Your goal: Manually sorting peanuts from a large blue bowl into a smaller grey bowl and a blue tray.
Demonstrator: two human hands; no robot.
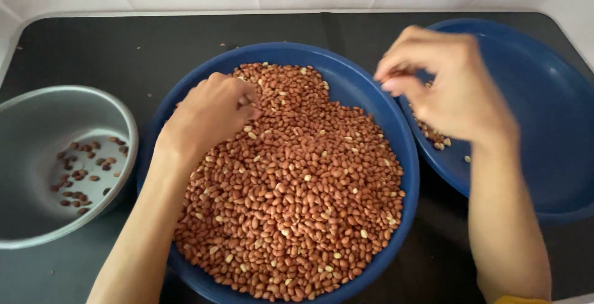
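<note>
- My left hand (210,115) rests knuckles-up on the peanuts (297,192) in the middle bowl (346,72), fingers curled into the pile; I cannot tell whether it pinches any.
- My right hand (445,87) hovers over the near edge of the blue plate (544,106), fingertips pinched together, it seems on a few nuts, though blur hides them.
- A small cluster of nuts (433,136) lies on that plate, just below the right hand.
- To do this well, I judge each pinch should stay small and be let go low over the plate, so nothing bounces out.
- The grey pan (28,118) on the left holds a scatter of darker nuts (83,171), well apart from both hands.
- All three vessels sit on a black table (124,44); the plate tucks under the bowl's rim, so the right wrist could knock it.
</note>
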